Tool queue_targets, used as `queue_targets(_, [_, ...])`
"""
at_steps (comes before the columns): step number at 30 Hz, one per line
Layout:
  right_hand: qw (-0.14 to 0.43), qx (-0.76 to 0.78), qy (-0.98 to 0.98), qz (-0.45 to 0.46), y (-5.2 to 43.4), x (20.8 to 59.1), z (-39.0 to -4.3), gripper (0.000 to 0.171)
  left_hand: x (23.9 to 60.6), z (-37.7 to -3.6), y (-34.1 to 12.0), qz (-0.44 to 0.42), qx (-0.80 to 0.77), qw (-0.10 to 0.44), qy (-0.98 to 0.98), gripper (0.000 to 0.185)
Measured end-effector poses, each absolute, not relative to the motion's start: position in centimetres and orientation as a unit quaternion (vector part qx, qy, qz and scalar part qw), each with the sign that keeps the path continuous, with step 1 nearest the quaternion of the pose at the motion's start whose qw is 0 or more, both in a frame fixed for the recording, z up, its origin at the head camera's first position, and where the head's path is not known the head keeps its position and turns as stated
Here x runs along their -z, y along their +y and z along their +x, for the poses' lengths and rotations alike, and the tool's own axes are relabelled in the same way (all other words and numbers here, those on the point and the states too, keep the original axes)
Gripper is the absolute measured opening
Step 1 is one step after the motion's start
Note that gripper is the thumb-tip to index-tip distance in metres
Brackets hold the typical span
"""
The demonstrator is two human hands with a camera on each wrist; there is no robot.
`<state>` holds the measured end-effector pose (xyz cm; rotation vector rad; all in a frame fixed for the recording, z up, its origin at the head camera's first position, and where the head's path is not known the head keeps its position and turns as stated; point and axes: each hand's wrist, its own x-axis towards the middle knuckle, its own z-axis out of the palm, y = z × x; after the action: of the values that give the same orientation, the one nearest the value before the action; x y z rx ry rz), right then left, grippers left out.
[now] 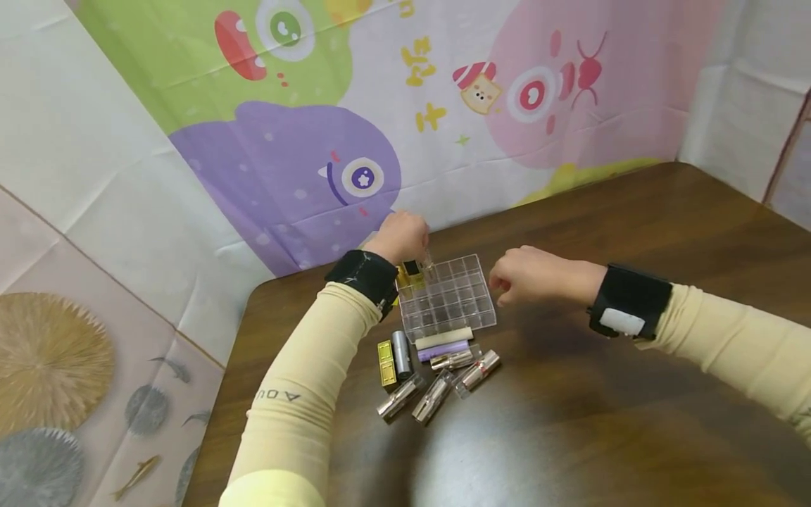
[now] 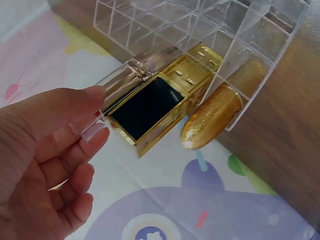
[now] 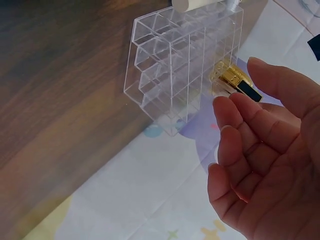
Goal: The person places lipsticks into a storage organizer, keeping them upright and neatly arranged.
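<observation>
A clear plastic organizer [image 1: 451, 299] with several small compartments stands on the dark wooden table [image 1: 602, 422]. At its far left corner my left hand [image 1: 400, 236] pinches a clear-capped lipstick [image 2: 121, 83] between thumb and fingers, its lower end in a compartment. Right beside it a square gold and black lipstick [image 2: 152, 106] and a round glittery gold lipstick [image 2: 212, 115] stand in neighbouring compartments. My right hand [image 1: 527, 275] hovers just right of the organizer [image 3: 175, 65], fingers relaxed and holding nothing. The gold and black lipstick [image 3: 236, 81] shows past its fingertips [image 3: 225, 107].
Several lipsticks lie on the table in front of the organizer: a gold square one [image 1: 385, 363], a grey one [image 1: 401, 354], a cream tube [image 1: 443, 338], a purple tube [image 1: 443, 349] and silver ones [image 1: 434, 396]. A cartoon cloth [image 1: 355, 141] hangs behind the table.
</observation>
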<state>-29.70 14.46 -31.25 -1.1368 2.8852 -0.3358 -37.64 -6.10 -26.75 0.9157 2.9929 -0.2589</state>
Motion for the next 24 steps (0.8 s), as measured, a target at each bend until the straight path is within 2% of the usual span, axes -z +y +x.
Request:
queue_targets(8, [0.013, 0.102, 0.925, -0.366, 14.2, 31.4, -29.2, 0.021, 28.3, -37.6, -6.8, 0.287, 0.097, 0.017, 0.953, 0.007])
queue_targets(19, [0.013, 0.096, 0.923, -0.372, 13.9, 31.8, -29.4, 0.018, 28.5, -37.4, -7.3, 0.278, 0.090, 0.012, 0.956, 0.007])
queue_targets(24, [-0.004, 0.093, 0.917, -0.388, 13.8, 32.4, -29.4, 0.015, 28.5, -37.1, -7.1, 0.261, 0.091, 0.017, 0.961, 0.011])
